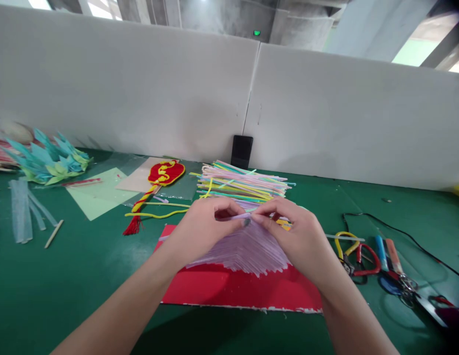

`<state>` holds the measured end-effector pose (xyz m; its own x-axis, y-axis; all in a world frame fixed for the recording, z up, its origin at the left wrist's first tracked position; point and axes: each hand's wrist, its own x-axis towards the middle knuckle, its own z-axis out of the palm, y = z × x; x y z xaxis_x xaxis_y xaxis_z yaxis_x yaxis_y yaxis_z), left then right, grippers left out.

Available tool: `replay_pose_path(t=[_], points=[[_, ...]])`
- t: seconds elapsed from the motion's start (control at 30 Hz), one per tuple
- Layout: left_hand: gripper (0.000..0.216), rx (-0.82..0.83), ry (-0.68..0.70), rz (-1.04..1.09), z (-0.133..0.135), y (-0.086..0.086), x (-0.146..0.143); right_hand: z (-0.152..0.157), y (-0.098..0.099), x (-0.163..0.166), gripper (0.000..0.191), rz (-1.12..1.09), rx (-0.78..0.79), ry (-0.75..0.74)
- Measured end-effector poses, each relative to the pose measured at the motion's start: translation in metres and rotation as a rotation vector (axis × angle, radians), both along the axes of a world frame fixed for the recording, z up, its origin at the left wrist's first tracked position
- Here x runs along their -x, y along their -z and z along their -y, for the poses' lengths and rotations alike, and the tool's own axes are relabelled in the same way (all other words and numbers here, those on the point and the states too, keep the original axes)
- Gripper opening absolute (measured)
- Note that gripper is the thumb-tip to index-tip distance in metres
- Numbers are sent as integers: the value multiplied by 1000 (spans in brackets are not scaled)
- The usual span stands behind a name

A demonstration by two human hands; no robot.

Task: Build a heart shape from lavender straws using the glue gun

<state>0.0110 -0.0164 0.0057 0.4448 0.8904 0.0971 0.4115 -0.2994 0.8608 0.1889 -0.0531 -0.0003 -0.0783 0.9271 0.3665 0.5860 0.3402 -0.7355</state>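
My left hand and my right hand meet over the middle of a red board, both with thumb and fingers pinched. Between their fingertips is a lilac pipe cleaner, partly hidden by the fingers. Below them, many lilac pipe-cleaner lengths lie side by side on the board in slanting rows that meet in a V pattern. Just behind the hands rests a thick bundle of pipe cleaners in pink, yellow, teal and lilac.
A black phone leans on the white partition. Leftward lie a red-and-yellow tasselled ornament, green paper and a teal folded-paper piece. At right are yellow-handled pliers, red-handled pliers, markers and a black cable.
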Motion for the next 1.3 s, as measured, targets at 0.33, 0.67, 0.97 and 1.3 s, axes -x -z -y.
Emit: replay_pose_path(t=[0.33,0.67,0.97,1.3], points=[[11,-4,2,-8,0,-1,0,-1,1,0,7,4,2,-4],[14,8,-17,26,-1,-1,3,0,-4,-5,18,6,111,-16],[17,-2,-23,48,-2,0,4,-1,2,-4,25,-132,175,-14],[11,-25,-13,78,-2,-1,4,-1,7,-2,27,-143,283,-89]])
